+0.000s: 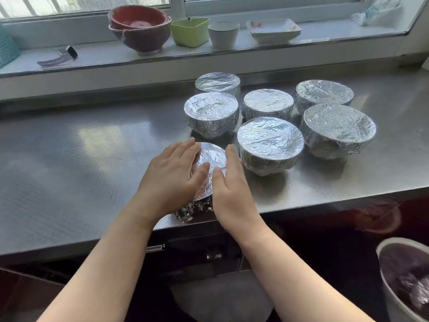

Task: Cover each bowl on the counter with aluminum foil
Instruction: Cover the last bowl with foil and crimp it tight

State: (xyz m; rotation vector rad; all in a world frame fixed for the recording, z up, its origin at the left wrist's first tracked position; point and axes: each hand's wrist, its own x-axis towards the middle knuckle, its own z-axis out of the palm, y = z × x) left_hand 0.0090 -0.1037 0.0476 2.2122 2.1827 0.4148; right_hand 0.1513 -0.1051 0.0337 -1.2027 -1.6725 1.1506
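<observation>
**Both hands flank the bowl at the bench's front edge**

The left hand (173, 175) lies flat over the near-left part of the foil-covered bowl (212, 156), its fingers (185, 149) straight and spread, pressing the foil top and curling round nothing. The right hand (228, 182) stands on edge against the bowl's right side, fingers straight and together, palm facing the foil wall; I cannot tell whether it touches the foil or sits just beside it. So the bowl lies between the two palms, under the left and to the left of the right, and both hands are equally near it.

This bowl sits at the front edge of the bench (81, 159), with crumpled foil (192, 209) bunched at its base right by the edge. Being round, it has no long axis to speak of; what matters is the rim, which runs round between the hands. Judging by this, the step in hand is smoothing the foil down over the rim, and the next move calls for pressing inward and down from both sides.

Farther toward the back edge stand six other wrapped bowls (270, 138), close together. Their foil looks tight all round. On the windowsill (232, 48) beyond stand uncovered dishes, among them stacked red bowls (139, 26).
</observation>
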